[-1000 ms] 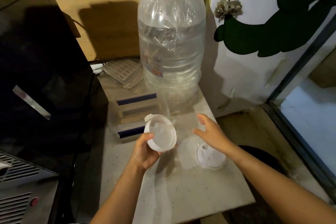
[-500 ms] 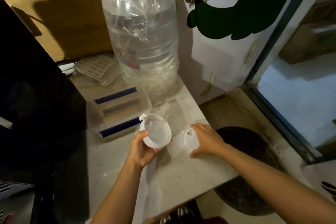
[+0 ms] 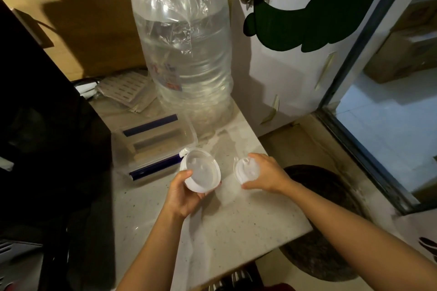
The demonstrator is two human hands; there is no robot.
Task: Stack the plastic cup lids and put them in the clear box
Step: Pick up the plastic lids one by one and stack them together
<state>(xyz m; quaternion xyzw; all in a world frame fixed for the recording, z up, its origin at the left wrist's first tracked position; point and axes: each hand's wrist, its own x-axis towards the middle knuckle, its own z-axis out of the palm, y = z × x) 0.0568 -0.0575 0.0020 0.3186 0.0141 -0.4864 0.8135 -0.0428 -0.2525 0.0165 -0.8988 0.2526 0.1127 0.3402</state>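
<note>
My left hand (image 3: 183, 194) grips a stack of translucent white plastic cup lids (image 3: 201, 171), held tilted above the stone counter. A little to its right, my right hand (image 3: 267, 172) holds a single cup lid (image 3: 244, 170) on edge, its face turned toward the stack, with a small gap between the two. The clear box (image 3: 153, 142) with dark blue clip edges sits just behind and left of the stack; something pale lies inside it.
A big water bottle (image 3: 186, 49) wrapped in plastic film stands behind the box. A dark appliance (image 3: 42, 125) fills the left side. The counter's front edge (image 3: 248, 260) and right edge drop to the floor, where a dark round mat (image 3: 326, 220) lies.
My right hand went down to the lone lid lying on the counter, picked it up and brought it on edge beside the stack. My left hand kept hold of the stack.
</note>
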